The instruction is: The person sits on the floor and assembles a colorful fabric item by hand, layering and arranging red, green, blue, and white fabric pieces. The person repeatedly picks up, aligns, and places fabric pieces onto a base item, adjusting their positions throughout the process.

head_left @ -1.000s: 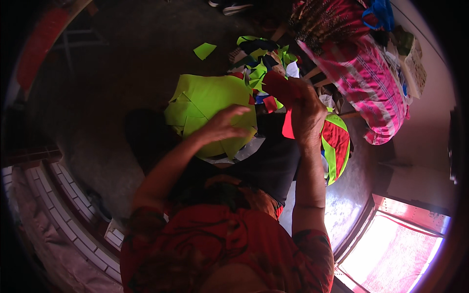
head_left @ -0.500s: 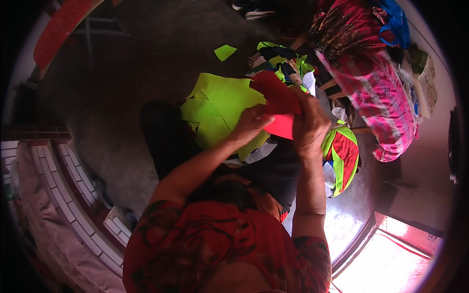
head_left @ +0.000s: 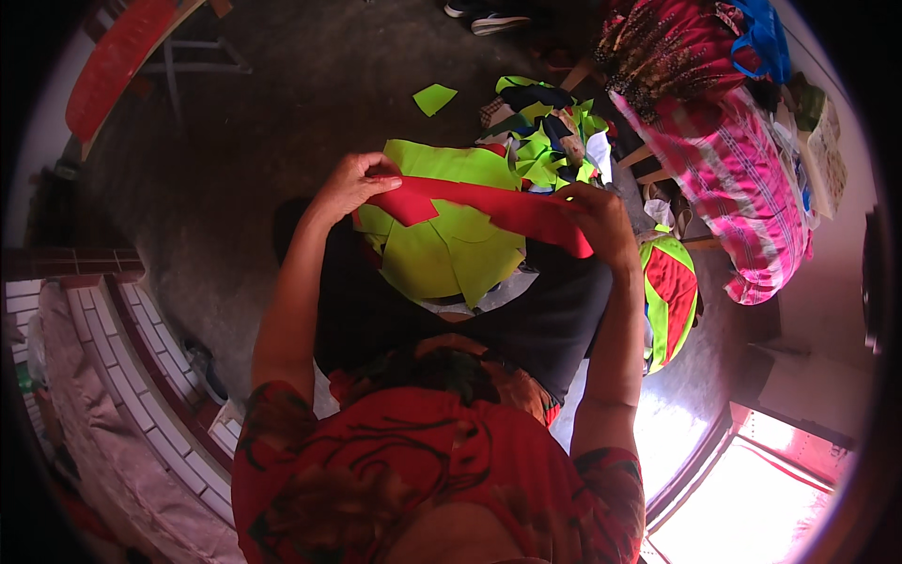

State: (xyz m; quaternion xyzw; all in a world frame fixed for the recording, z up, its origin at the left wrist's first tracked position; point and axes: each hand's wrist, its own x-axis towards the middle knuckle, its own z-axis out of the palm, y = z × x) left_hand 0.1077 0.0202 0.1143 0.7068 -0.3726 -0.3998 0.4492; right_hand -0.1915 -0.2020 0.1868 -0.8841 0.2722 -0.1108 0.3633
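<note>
A long red piece of fabric (head_left: 470, 195) is stretched between my two hands, its strip drawn out sideways with a wider part at each end. My left hand (head_left: 355, 186) pinches its left end between thumb and fingers. At the other end my right hand (head_left: 601, 221) grips the cloth, though some of its fingers are turned from sight. Beneath the strip, several yellow-green fabric pieces (head_left: 451, 254) lie overlapping on something at my lap. The red strip covers the middle of that pile.
Mixed scraps (head_left: 554, 141) are heaped beyond my right hand, with one loose yellow-green scrap (head_left: 434, 99) on the floor. A round red-and-green bundle (head_left: 669, 301) stands by my right forearm. A pink checked cloth (head_left: 723, 188) hangs at the right, near a blue bag (head_left: 759, 42).
My hands have moved apart, the left going outward to the left. The red fabric, bunched between them before, is now spread out over the yellow-green pieces.
</note>
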